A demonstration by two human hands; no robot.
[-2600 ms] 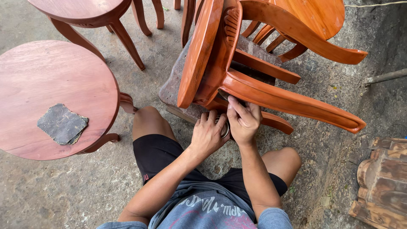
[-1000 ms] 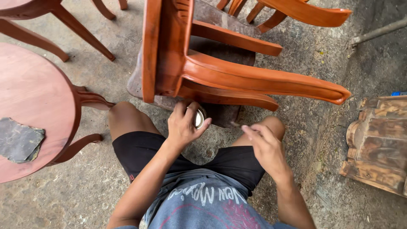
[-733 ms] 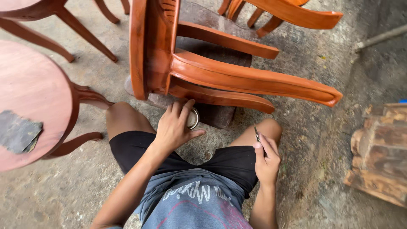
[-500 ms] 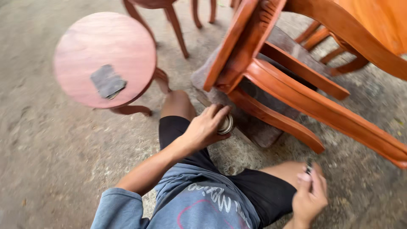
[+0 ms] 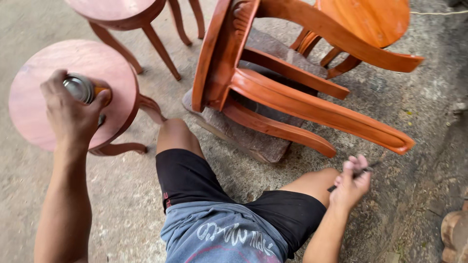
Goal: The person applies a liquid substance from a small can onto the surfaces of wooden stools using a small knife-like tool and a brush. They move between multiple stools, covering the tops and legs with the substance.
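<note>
On the rough concrete floor (image 5: 122, 204), an orange wooden chair (image 5: 292, 92) lies tipped over a flat grey stone slab (image 5: 243, 136); the chair's seat and far legs run off the top edge of the view, and much of the slab is hidden beneath its frame. To the left stands a round reddish stool (image 5: 117, 83), its top partly covered by the left hand (image 5: 70, 114); a second stool (image 5: 122, 9) behind it is cut off at the top. The left hand's fingers are wrapped around a small metal tin (image 5: 80, 87) with a dull silver lid and an orange side, held above the stool top; most of its body is hidden by the fingers. Low at the right, beside the knee, the right hand (image 5: 352, 182) pinches a thin dark tool (image 5: 363, 171), too slim and blurred to identify.
</note>
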